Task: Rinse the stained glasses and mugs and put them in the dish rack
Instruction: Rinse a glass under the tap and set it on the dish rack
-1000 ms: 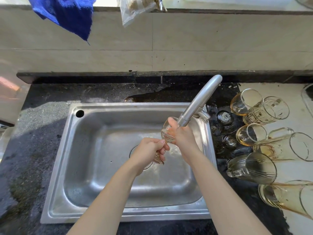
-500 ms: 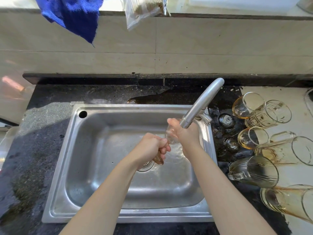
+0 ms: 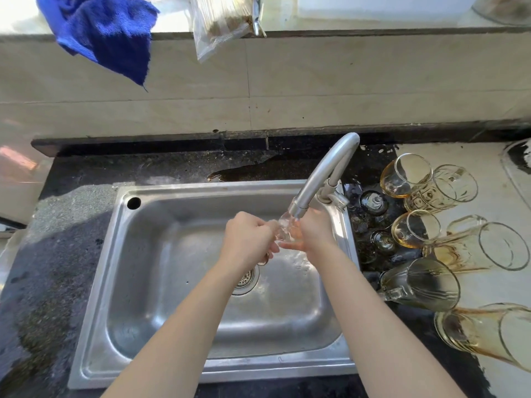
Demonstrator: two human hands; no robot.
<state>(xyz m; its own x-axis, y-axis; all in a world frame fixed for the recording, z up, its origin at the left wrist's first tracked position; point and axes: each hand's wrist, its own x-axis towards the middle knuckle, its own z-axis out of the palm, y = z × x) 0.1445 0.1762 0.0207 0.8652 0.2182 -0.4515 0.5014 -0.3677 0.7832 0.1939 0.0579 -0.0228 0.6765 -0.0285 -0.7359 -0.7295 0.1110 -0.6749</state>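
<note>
Head view: a small clear glass [image 3: 284,229] sits directly beneath the spout of the faucet [image 3: 321,179], above the steel sink [image 3: 172,282]. The left hand [image 3: 248,242] is fisted round its lower part. The right hand [image 3: 314,234] clasps the other side between thumb and fingers. Amber-stained glasses [image 3: 457,248] lie tipped on the counter, right of the sink.

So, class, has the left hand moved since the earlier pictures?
Yes. The left hand has shifted up the frame toward the faucet spout; the sink drain it covered before now shows below it.
</note>
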